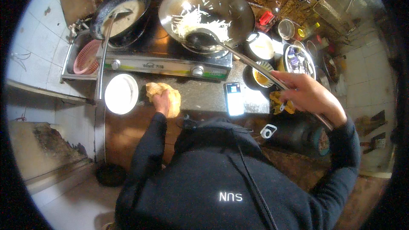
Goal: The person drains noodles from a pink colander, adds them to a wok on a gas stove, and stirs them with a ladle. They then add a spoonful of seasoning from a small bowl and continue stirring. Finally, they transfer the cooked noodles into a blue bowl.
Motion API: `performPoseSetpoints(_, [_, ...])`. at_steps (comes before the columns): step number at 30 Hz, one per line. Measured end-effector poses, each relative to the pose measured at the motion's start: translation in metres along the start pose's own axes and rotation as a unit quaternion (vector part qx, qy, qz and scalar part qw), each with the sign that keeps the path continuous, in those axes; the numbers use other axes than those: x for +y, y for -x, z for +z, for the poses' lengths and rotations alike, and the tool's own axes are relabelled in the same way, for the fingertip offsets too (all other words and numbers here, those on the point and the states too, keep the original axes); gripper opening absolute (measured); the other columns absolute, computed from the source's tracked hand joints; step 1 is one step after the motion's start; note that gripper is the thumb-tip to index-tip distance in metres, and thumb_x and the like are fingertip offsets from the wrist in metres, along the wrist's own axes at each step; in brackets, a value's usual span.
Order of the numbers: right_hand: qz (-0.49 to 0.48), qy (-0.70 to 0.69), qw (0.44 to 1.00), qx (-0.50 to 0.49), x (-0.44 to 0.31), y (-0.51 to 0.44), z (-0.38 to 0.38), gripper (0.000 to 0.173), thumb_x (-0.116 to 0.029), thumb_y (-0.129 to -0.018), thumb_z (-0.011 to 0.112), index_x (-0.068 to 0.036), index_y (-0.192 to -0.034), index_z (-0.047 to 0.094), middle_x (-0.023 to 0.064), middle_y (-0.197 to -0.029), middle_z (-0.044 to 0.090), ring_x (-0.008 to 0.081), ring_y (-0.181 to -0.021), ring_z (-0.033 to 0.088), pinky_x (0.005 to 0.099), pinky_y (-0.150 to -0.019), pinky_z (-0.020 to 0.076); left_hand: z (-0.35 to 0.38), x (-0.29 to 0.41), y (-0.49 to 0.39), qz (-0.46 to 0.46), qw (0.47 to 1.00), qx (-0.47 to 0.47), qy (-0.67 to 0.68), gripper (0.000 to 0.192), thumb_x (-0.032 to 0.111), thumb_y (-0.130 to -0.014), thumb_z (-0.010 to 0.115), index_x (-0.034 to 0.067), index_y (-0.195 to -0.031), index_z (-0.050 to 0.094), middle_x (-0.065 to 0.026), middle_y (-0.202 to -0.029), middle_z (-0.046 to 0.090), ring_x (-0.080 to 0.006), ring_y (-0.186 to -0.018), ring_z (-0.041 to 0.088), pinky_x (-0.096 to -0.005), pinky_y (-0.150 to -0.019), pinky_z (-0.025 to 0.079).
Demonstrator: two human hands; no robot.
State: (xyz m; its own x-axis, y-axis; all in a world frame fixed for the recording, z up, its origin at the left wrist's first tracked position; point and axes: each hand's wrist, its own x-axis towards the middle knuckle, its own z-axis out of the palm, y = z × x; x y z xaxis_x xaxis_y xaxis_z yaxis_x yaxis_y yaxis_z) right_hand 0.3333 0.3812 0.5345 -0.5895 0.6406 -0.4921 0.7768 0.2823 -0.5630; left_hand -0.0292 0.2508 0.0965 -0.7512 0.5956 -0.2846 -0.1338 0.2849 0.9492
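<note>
My right hand (303, 94) grips the long metal handle of a cooking ladle (246, 59). The ladle's dark bowl lies in a large wok (236, 9), against pale shredded vegetable strips (191, 22). The wok sits on the right burner of a gas stove (166, 65). My left hand (161, 102) holds a bunched yellow cloth (172, 97) at the counter's front edge. Left of the cloth is a round white dish (121, 94). A phone (234, 99) with a lit screen lies on the counter between my hands.
A tilted dark pan (107, 12) holds pale liquid and another ladle (110, 33) on the left. Beyond it is a pink plastic basket (86, 59). On the right stand a bowl of brownish liquid (262, 76), a white bowl (263, 46) and an oval container of packets (300, 60).
</note>
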Motion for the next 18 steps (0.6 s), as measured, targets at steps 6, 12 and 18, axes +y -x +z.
performPoseSetpoints(6, [-0.127,0.108,0.971,0.171,0.056,-0.086,0.036,0.056,-0.005,-0.084,0.057,-0.006,-0.14,0.051,0.0182,-0.088,0.068,0.0237,-0.08,0.065,0.0362,-0.074,0.0511,-0.001,-0.001,-0.001,0.074,0.997,0.025,-0.021,0.036,0.028,-0.083,0.071,-0.007,-0.09,0.068,-0.0125,-0.088,0.072,-0.0238,-0.081,0.067,-0.0382,-0.077,0.05])
performPoseSetpoints(12, [-0.048,0.015,0.954,0.295,0.062,-0.135,0.026,0.052,-0.011,-0.083,0.061,-0.007,-0.134,0.057,0.0249,-0.098,0.069,0.0345,-0.094,0.068,0.0429,-0.083,0.0519,-0.001,-0.001,0.002,0.066,0.997,0.015,-0.023,0.032,0.023,-0.085,0.069,-0.008,-0.09,0.067,-0.011,-0.088,0.072,-0.0222,-0.081,0.065,-0.0381,-0.077,0.049])
performPoseSetpoints(18, [-0.011,-0.129,0.967,0.218,0.033,-0.158,0.023,0.055,-0.013,-0.086,0.06,-0.008,-0.141,0.051,0.0189,-0.093,0.069,0.0231,-0.069,0.061,0.0342,-0.061,0.0484,0.001,-0.011,-0.006,0.052,0.997,0.006,0.048,0.032,0.025,-0.085,0.072,-0.006,-0.091,0.069,-0.0108,-0.087,0.072,-0.0209,-0.08,0.066,-0.036,-0.076,0.05])
